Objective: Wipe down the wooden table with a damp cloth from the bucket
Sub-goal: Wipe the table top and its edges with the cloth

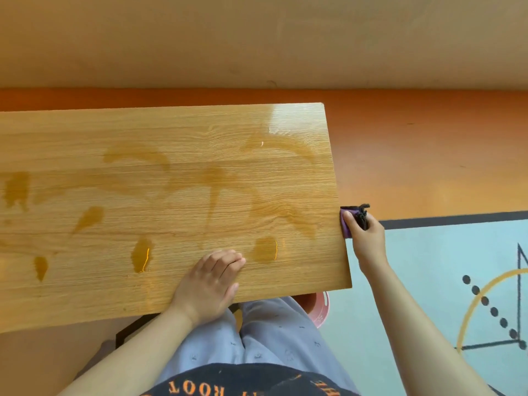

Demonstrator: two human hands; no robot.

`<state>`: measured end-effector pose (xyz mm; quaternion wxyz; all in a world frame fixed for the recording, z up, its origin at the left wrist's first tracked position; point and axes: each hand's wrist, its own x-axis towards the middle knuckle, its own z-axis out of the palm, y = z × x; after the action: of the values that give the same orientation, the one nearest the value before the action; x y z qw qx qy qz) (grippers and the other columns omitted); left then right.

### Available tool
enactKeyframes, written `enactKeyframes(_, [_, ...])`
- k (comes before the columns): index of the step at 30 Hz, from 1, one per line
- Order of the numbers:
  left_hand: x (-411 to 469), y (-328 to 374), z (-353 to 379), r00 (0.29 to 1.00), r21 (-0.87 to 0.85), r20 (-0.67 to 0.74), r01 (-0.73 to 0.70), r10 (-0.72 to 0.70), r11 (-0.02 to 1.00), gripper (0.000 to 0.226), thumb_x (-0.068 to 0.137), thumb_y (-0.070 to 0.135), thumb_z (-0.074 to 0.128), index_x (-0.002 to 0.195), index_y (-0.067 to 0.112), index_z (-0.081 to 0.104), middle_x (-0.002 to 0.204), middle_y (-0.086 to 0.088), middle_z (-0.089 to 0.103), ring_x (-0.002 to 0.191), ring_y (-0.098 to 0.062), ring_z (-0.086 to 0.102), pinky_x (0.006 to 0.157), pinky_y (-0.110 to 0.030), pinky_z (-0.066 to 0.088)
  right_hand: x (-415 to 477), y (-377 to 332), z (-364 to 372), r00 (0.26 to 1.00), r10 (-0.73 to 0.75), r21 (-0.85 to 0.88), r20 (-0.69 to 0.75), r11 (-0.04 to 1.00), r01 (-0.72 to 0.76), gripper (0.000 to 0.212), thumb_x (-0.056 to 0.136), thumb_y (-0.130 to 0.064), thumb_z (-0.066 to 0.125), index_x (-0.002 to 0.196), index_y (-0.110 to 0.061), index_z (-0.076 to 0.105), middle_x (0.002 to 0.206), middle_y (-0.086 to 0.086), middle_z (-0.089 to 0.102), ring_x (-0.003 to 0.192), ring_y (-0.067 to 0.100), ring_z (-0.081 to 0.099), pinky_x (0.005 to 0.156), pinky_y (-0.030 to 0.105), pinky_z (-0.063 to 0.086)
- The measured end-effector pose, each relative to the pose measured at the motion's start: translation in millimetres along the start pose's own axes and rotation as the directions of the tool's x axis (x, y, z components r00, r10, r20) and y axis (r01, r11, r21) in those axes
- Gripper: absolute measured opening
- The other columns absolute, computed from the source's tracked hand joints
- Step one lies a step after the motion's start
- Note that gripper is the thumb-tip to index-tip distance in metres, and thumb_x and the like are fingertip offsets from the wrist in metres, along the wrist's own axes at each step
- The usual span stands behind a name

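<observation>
At the right edge of the wooden table [171, 132], your right hand [368, 238] grips the purple cloth [345, 228] against the side; press firmly and slide along it. Your left hand [210, 281] rests flat and relaxed on top, steadying it.

Wooden table [171, 132], wet streaks and puddles [140, 256] on top, left hand [211, 284] resting on it

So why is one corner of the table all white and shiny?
Head view: light from above glares white off the wet wooden table at its far right corner; head view again, thin bright glints edge two puddles near the front.
</observation>
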<state>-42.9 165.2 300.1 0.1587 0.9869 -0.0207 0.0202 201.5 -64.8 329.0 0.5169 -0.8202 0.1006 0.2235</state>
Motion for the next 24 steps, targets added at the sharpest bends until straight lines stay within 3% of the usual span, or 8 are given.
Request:
enactKeyframes(5, [0, 1, 0, 1.000, 0.004, -0.007, -0.002, 0.002, 1.000, 0.049, 0.080, 0.031, 0.051, 0.125, 0.014, 0.046, 0.125, 0.000, 0.044, 0.118, -0.020, 0.044, 0.109, -0.031, 0.025, 50, -40, 25, 0.995, -0.096, -0.043, 0.035, 0.994, 0.098, 0.011, 0.089, -0.026, 0.062, 0.083, -0.018, 0.065, 0.075, -0.002, 0.065, 0.072, 0.014, 0.058, 0.071, 0.038, 0.050])
enactKeyframes(11, [0, 1, 0, 1.000, 0.013, -0.006, -0.005, 0.005, 1.000, 0.049, 0.080, 0.032, 0.050, 0.126, 0.014, 0.046, 0.126, 0.000, 0.044, 0.118, -0.020, 0.043, 0.109, -0.030, 0.023, 106, -80, 50, 0.989, -0.147, -0.086, 0.030, 0.985, 0.149, 0.011, 0.088, -0.030, 0.062, 0.083, -0.021, 0.065, 0.080, -0.003, 0.068, 0.074, 0.016, 0.061, 0.078, 0.044, 0.052])
enactKeyframes(16, [-3, 2, -1, 1.000, 0.014, 0.004, -0.005, 0.005, 1.000, 0.050, 0.080, 0.033, 0.050, 0.126, 0.014, 0.045, 0.126, 0.000, 0.043, 0.118, -0.019, 0.043, 0.111, -0.028, 0.017, 74, -54, 32, 0.989, -0.136, -0.086, 0.052, 0.986, 0.140, 0.016, 0.090, -0.029, 0.061, 0.092, -0.014, 0.066, 0.085, 0.001, 0.069, 0.078, 0.015, 0.062, 0.078, 0.039, 0.052])
enactKeyframes(19, [-1, 1, -1, 1.000, 0.021, 0.002, -0.006, 0.006, 1.000, 0.050, 0.080, 0.033, 0.050, 0.126, 0.014, 0.045, 0.126, 0.000, 0.043, 0.118, -0.019, 0.042, 0.111, -0.029, 0.016, 44, -29, 16, 0.992, -0.109, -0.062, 0.068, 0.992, 0.113, 0.012, 0.092, -0.026, 0.060, 0.092, -0.016, 0.066, 0.083, -0.004, 0.067, 0.078, 0.012, 0.060, 0.074, 0.029, 0.049])
enactKeyframes(24, [1, -1, 1, 1.000, 0.019, 0.011, -0.008, 0.008, 1.000, 0.050, 0.081, 0.033, 0.050, 0.127, 0.014, 0.045, 0.126, 0.000, 0.043, 0.119, -0.020, 0.043, 0.108, -0.033, 0.027, 36, -15, 13, 0.995, -0.090, -0.061, 0.034, 0.994, 0.091, 0.018, 0.090, -0.030, 0.061, 0.086, -0.014, 0.065, 0.081, 0.001, 0.066, 0.077, 0.017, 0.059, 0.076, 0.039, 0.049])
